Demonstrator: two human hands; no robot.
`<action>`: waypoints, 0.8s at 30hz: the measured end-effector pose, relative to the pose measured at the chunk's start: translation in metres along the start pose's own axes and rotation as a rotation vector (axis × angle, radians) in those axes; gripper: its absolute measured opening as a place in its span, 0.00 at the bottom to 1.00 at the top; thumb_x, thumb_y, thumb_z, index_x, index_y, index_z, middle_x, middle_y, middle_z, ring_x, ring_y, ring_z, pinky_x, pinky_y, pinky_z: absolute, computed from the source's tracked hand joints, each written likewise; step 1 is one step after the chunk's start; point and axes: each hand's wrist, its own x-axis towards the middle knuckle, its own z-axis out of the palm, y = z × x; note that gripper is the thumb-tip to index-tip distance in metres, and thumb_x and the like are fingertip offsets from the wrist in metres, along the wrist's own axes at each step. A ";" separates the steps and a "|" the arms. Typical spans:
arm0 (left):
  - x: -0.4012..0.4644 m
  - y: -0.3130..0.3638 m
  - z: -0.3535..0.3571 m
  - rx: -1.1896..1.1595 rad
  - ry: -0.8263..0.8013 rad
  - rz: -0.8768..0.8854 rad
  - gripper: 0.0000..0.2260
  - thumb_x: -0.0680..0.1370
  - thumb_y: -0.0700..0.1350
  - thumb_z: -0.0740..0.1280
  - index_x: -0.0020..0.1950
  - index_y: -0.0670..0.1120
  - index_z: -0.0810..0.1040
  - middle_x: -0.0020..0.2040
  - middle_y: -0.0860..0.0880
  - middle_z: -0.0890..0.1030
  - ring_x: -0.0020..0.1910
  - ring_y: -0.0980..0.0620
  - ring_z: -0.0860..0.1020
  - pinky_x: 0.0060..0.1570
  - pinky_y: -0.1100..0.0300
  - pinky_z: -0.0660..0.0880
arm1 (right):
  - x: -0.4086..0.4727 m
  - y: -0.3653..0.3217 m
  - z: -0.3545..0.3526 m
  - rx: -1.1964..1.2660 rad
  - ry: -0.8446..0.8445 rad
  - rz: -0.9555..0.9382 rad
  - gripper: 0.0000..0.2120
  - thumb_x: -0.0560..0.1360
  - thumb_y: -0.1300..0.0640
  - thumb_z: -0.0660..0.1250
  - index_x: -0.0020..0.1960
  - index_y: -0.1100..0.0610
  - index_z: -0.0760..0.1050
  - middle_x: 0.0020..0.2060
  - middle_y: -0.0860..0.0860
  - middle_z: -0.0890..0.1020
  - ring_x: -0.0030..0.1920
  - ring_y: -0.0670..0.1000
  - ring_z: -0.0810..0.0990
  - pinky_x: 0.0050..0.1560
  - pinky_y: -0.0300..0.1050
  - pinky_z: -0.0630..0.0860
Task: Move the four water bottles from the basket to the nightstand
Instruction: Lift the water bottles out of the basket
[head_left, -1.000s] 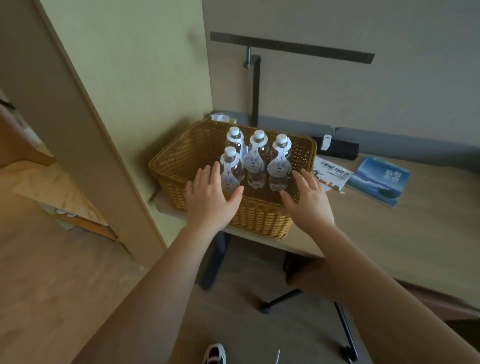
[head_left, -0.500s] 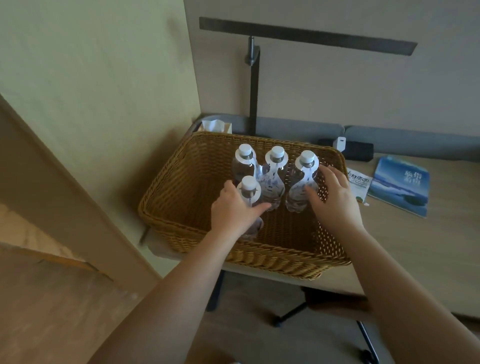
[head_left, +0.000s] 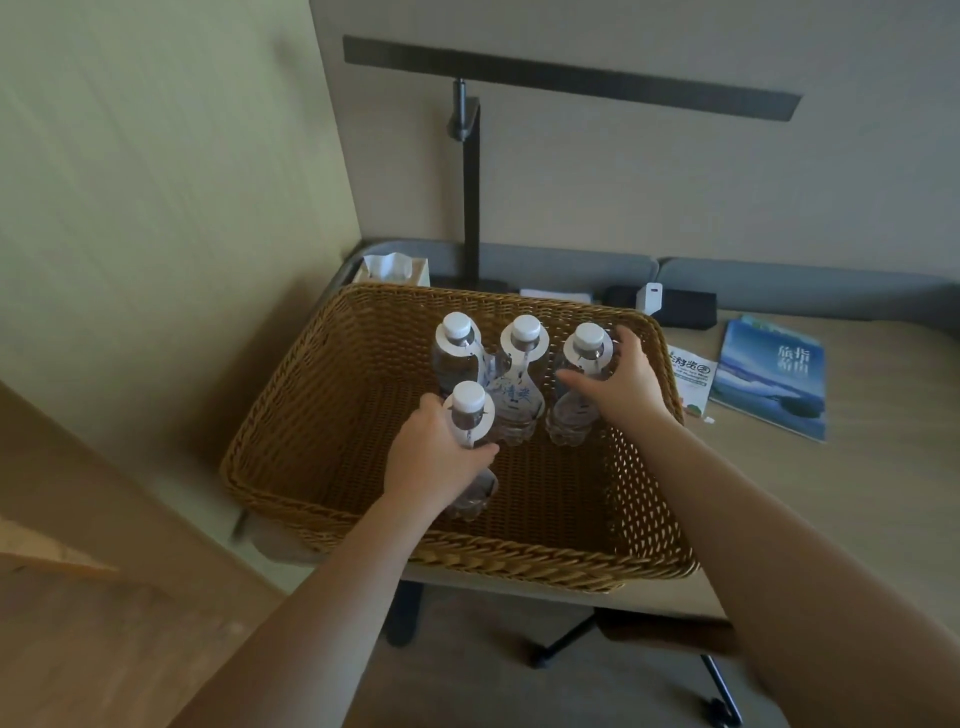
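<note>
1. The left hand (head_left: 439, 457) is curled round the near clear plastic water bottle with a white cap (head_left: 470, 441), thumb on its right side and fingers wrapped behind its left, gripping it just below the neck.
2. The right hand (head_left: 621, 382) holds the right-hand clear bottle of the back row (head_left: 582, 384), thumb across its front shoulder and fingers reaching round its far side beside the cap.
3. The two other clear bottles, the back-left one (head_left: 457, 353) and the middle one with a printed paper neck tag (head_left: 519, 384), are not touched by either hand.
4. All four bottles stand upright, long axes vertical, white caps pointing up toward the camera.
5. They sit together in the far right part of the brown woven wicker basket (head_left: 332, 395), three in a back row and one in front.
6. The basket rests on the left end of a light wooden desk (head_left: 857, 493), near a blue booklet (head_left: 769, 379) and a small white leaflet (head_left: 688, 371).
</note>
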 end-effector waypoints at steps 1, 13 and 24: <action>0.000 -0.001 0.000 -0.014 -0.005 0.009 0.25 0.66 0.54 0.78 0.53 0.50 0.66 0.49 0.53 0.75 0.47 0.53 0.74 0.44 0.58 0.72 | 0.003 0.001 0.003 -0.015 -0.015 -0.001 0.48 0.64 0.45 0.77 0.75 0.55 0.54 0.72 0.55 0.66 0.70 0.56 0.65 0.68 0.56 0.67; 0.007 -0.005 -0.001 -0.067 0.010 0.043 0.22 0.64 0.54 0.79 0.50 0.47 0.75 0.46 0.51 0.78 0.46 0.53 0.76 0.37 0.67 0.65 | 0.004 0.012 0.019 -0.019 0.107 -0.084 0.33 0.64 0.51 0.77 0.64 0.53 0.66 0.60 0.51 0.76 0.61 0.52 0.74 0.57 0.46 0.71; 0.023 0.095 -0.044 -0.158 0.065 0.345 0.21 0.64 0.58 0.75 0.50 0.49 0.77 0.46 0.53 0.80 0.42 0.57 0.77 0.39 0.64 0.70 | -0.045 -0.023 -0.086 0.148 0.296 -0.160 0.25 0.64 0.47 0.77 0.56 0.49 0.71 0.44 0.40 0.78 0.43 0.39 0.77 0.36 0.29 0.71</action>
